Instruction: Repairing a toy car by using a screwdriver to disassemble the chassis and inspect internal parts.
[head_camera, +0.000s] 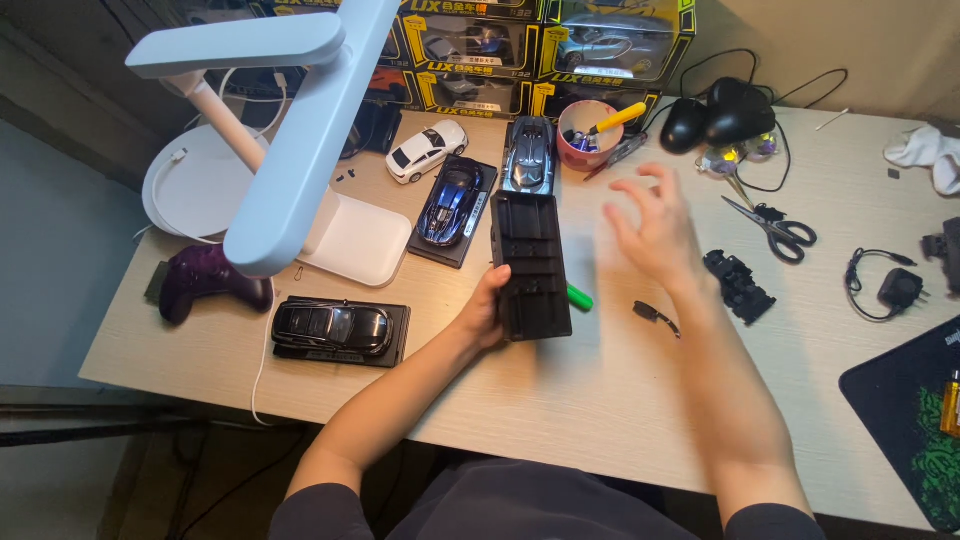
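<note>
**Model car chassis out and in hand, loose parts waiting on the desk**

Standing by the desk, I see the left hand (483, 312) clasping the near end of a black plastic chassis (530, 262), thumb and fingers closed on its edge, the open underside turned up so its moulded compartments show. It sits just off the middle of the desk (560, 400), long axis running from six toward twelve o'clock. The right hand (650, 228) hovers at three o'clock of the chassis, fingers spread and slightly blurred, holding nothing.

As I judge it, the work is partway through: the chassis is bare, with no body shell on it. A black bracket part (738, 287) lies further toward three o'clock, and a small black piece (655, 316) lies near the right wrist. A green marker tip (579, 297) pokes out from beneath the chassis.

At twelve o'clock stands a silver-blue model car (529, 152); at ten to eleven o'clock a dark blue one (448, 203) on its base and a white one (427, 150). Scissors (775, 227) lie at two o'clock. Whatever joins or leaves the chassis is not yet handled.
</note>
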